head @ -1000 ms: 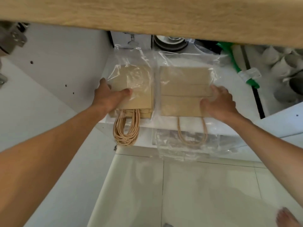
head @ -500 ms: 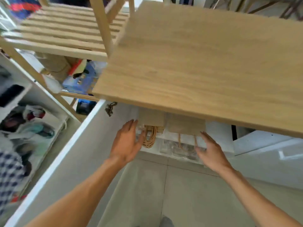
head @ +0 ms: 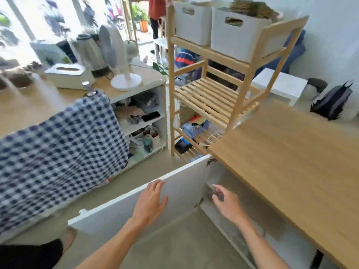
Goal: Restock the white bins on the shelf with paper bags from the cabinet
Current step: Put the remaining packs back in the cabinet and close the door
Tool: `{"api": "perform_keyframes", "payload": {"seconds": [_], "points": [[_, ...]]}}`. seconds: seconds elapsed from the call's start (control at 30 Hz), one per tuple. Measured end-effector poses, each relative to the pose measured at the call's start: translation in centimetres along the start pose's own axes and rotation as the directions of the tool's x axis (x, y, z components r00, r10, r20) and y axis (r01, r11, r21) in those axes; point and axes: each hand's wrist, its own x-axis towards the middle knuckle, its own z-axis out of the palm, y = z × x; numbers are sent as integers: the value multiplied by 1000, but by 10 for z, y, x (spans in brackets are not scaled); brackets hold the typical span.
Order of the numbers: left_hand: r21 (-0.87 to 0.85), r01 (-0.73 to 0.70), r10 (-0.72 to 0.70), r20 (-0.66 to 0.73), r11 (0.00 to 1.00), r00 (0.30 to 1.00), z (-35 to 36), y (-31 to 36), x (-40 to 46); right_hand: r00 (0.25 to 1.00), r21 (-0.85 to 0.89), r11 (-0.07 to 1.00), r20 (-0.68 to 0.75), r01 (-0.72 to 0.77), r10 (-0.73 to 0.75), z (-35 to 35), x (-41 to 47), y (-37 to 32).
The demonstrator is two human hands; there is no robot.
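Observation:
Two white bins (head: 192, 24) (head: 239, 33) stand on the top tier of a wooden shelf (head: 217, 94) at the upper middle; brown paper shows above the rim of the right bin. Below me a white cabinet door (head: 186, 183) stands open under a wooden countertop (head: 291, 152). My left hand (head: 151, 200) lies flat with spread fingers against the door's inner face. My right hand (head: 225, 200) hovers open beside the cabinet's opening and holds nothing. The paper bags inside the cabinet are hidden by the countertop.
A counter at the left carries a fan (head: 120, 61), a kettle (head: 91, 51) and a tissue box (head: 68, 73). A blue checked cloth (head: 58, 148) hangs over its edge. A person in red (head: 157, 14) stands at the back. A backpack (head: 332, 101) leans at the right wall.
My view has risen from inside the cabinet to the room. Both hands have left the bagged paper bags; the left now rests on the open door, the right hangs free.

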Motion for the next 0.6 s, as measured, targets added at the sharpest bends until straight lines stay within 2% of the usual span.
{"api": "perform_keyframes", "payload": {"seconds": [0.2, 0.37, 0.43, 0.5, 0.6], "points": [[-71, 179, -187, -147, 981, 971, -24, -24, -25, 959, -130, 950, 26, 283, -282, -3, 28, -81], [31, 280, -277, -62, 960, 959, -13, -47, -45, 866, -272, 827, 61, 493, -496, 29, 46, -113], [61, 305, -303, -41, 950, 952, -8, -57, -53, 830, -313, 771, 140, 554, -540, 46, 50, -115], [150, 287, -277, -82, 946, 957, -2, -65, -53, 803, -363, 717, 228, 595, -551, 61, 59, -111], [232, 278, -276, -41, 932, 960, 9, -82, -45, 804, -428, 681, 316, 594, -503, 77, 75, -99]]}}
